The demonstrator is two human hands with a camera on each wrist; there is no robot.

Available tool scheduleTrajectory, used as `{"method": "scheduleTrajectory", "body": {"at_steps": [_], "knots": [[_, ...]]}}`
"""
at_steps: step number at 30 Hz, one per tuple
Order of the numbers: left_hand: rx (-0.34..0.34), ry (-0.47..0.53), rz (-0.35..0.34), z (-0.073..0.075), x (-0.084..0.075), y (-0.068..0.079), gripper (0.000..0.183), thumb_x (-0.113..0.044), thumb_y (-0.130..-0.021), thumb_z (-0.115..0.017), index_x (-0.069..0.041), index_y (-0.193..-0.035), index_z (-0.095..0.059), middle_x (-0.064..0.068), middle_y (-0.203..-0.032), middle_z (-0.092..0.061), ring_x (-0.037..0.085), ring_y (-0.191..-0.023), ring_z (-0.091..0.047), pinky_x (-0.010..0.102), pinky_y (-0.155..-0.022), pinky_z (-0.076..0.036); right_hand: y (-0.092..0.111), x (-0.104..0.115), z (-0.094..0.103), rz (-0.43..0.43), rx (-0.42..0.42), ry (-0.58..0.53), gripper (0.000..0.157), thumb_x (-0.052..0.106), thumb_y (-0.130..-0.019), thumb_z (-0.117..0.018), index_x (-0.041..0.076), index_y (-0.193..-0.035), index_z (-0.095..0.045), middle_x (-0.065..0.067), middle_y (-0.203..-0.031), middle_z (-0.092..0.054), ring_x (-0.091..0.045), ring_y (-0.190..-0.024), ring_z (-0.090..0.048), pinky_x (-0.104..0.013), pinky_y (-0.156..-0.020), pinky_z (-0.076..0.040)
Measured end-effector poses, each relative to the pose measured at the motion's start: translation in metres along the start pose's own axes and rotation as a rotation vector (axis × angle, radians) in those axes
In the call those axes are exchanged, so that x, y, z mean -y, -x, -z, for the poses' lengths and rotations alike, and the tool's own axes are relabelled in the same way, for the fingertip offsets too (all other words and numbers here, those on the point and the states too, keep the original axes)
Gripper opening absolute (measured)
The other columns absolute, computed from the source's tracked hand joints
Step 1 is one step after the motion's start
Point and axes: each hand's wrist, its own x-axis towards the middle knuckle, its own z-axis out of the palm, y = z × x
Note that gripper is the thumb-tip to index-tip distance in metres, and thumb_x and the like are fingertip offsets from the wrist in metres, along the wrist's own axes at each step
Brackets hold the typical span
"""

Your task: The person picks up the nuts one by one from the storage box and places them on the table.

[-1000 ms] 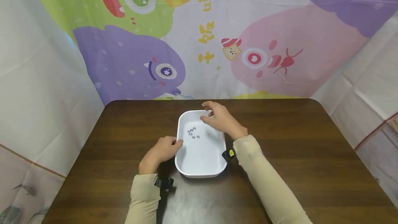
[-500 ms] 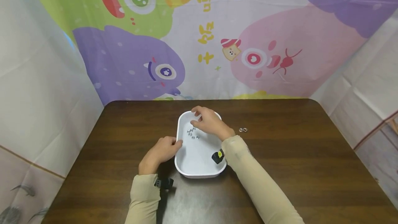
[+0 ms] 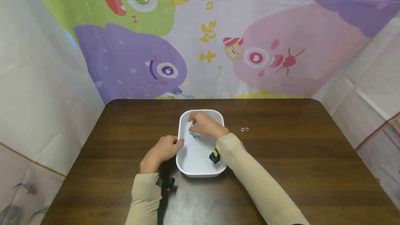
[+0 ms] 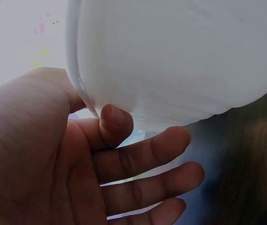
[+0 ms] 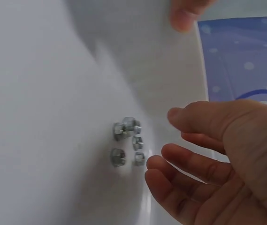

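Several small silver hex nuts [image 3: 195, 135] lie in a loose group on the floor of a white rectangular tray [image 3: 200, 160]. My left hand [image 3: 162, 151] grips the tray's left wall, the thumb over the rim and the index finger curled against the outside. The other fingers of the left hand [image 4: 53, 150] stretch out below the wall in the left wrist view. Inside the tray, my right hand [image 3: 205, 125] hovers with nothing in it, its loosely bent fingers close to the nuts [image 5: 118, 157]. Thumb and fingertips of the right hand [image 5: 227, 159] stand apart in the right wrist view.
Two more nuts [image 3: 244, 129] sit side by side on the dark wooden table [image 3: 281, 141], right of the tray. Behind the table's far edge hangs a cloth [image 3: 206, 79] printed with cartoon monsters. Pale curtains [image 3: 40, 79] close off both sides.
My right hand has moved left and slightly lower, toward the nuts in the tray. Its wrist no longer covers the two nuts on the table. The left hand keeps its hold.
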Motion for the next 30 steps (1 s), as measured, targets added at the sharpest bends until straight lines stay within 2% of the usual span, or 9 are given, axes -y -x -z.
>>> {"method": "scheduleTrajectory", "body": {"at_steps": [7, 12, 16, 22, 30], "knots": [[0.004, 0.006, 0.009, 0.0016, -0.0026, -0.0007, 0.036, -0.03, -0.102, -0.049, -0.006, -0.096, -0.074, 0.004, -0.079, -0.065, 0.016, -0.073, -0.056, 0.03, -0.067, -0.046, -0.0007, -0.0024, -0.0039, -0.032, 0.055, 0.007, 0.024, 0.003, -0.09, -0.073, -0.001, -0.114, -0.07, -0.012, -0.097, -0.072, -0.018, -0.087, -0.063, -0.027, -0.079, -0.052], [0.019, 0.024, 0.023, 0.0026, -0.0036, 0.001, 0.035, -0.03, -0.103, -0.049, -0.004, -0.098, -0.073, 0.003, -0.076, -0.06, 0.017, -0.072, -0.054, 0.03, -0.064, -0.043, -0.0007, -0.0029, -0.0052, -0.018, 0.069, 0.039, 0.012, 0.001, -0.09, -0.072, 0.002, -0.101, -0.075, -0.006, -0.086, -0.069, -0.011, -0.077, -0.056, -0.02, -0.071, -0.046], [0.021, 0.025, 0.019, 0.0027, -0.0025, 0.0014, 0.036, -0.03, -0.103, -0.049, -0.004, -0.098, -0.073, 0.003, -0.076, -0.06, 0.016, -0.071, -0.054, 0.03, -0.064, -0.043, -0.0003, -0.0023, -0.0063, 0.004, 0.087, 0.051, 0.008, 0.0, -0.09, -0.071, 0.004, -0.095, -0.077, -0.004, -0.082, -0.068, -0.01, -0.075, -0.053, -0.02, -0.07, -0.044], [0.015, 0.02, 0.009, 0.002, -0.0017, 0.0015, 0.036, -0.03, -0.102, -0.049, -0.004, -0.094, -0.073, 0.003, -0.076, -0.061, 0.016, -0.071, -0.054, 0.03, -0.064, -0.044, 0.0006, -0.0028, -0.008, -0.019, 0.128, 0.043, 0.007, 0.003, -0.092, -0.07, 0.005, -0.091, -0.077, -0.002, -0.083, -0.07, -0.009, -0.076, -0.053, -0.02, -0.072, -0.045], [0.009, 0.017, 0.006, 0.0006, -0.0024, 0.0023, 0.036, -0.03, -0.102, -0.049, -0.005, -0.088, -0.071, 0.002, -0.072, -0.058, 0.015, -0.069, -0.053, 0.03, -0.063, -0.042, 0.0017, -0.0034, -0.009, -0.024, 0.148, 0.025, 0.006, 0.004, -0.087, -0.072, 0.009, -0.085, -0.074, 0.004, -0.075, -0.063, -0.008, -0.071, -0.052, -0.019, -0.066, -0.042]]}}
